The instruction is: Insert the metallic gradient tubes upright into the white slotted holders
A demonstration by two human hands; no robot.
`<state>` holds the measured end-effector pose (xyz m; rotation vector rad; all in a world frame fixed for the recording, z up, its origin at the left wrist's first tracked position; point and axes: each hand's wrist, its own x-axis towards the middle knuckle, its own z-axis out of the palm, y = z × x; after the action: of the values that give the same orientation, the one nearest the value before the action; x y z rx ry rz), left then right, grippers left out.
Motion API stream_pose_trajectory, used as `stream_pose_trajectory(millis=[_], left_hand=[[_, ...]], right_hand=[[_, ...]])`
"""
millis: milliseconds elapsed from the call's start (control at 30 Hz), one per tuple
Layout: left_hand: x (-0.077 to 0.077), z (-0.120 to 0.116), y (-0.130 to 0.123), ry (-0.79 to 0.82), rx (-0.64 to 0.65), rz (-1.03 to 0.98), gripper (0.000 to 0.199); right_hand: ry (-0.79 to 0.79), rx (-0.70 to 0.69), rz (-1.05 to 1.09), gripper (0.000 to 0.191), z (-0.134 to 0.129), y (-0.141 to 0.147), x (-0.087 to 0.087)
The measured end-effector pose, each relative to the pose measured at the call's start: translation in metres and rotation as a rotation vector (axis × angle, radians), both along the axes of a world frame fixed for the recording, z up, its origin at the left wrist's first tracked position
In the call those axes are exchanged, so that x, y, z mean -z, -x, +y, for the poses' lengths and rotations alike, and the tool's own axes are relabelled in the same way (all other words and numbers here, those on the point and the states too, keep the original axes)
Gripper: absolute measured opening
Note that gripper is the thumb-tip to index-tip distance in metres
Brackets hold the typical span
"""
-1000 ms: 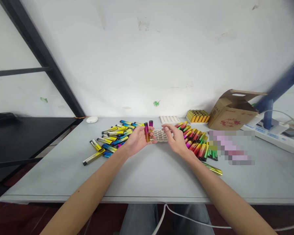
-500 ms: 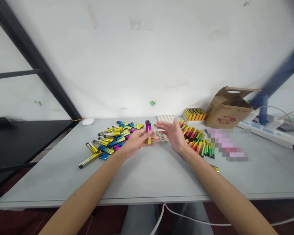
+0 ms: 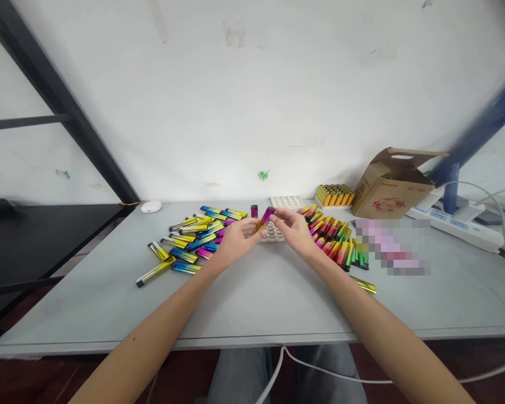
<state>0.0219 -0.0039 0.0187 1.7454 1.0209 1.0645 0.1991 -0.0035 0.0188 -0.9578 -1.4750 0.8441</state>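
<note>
A purple-and-gold lighter is held tilted between my two hands, its dark top leaning to the right. My left hand pinches its lower part with the thumb in front. The thumb and fingers of my right hand are closed at its upper end. Just behind, a second purple lighter stands upright, its lower part hidden by my left hand. Below and behind the hands lies a white tray with rows of holes, partly covered. Loose yellow and blue lighters are spread left of my left hand.
Red, green and yellow lighters lie piled on the right, with a single yellow lighter nearer. At the wall are another holed tray, upright yellow lighters, a cardboard box, a power strip and a white case.
My right hand has moved left and closed on the lighter's upper end. The lighter has gone from upright to tilted right, rising slightly. My left hand still grips it.
</note>
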Motion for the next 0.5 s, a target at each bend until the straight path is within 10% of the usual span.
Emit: stream_pose_trajectory(millis=[233, 500], left_hand=[[-0.004, 0.014, 0.020, -0.271, -0.365, 0.291, 0.021], [0.010, 0.030, 0.038, -0.419, -0.370, 0.745, 0.022]], right_hand=[[-0.040, 0.299, -0.053, 0.037, 0.021, -0.009, 0.016], [-0.040, 0.285, -0.170, 0.037, 0.045, 0.000, 0.028]])
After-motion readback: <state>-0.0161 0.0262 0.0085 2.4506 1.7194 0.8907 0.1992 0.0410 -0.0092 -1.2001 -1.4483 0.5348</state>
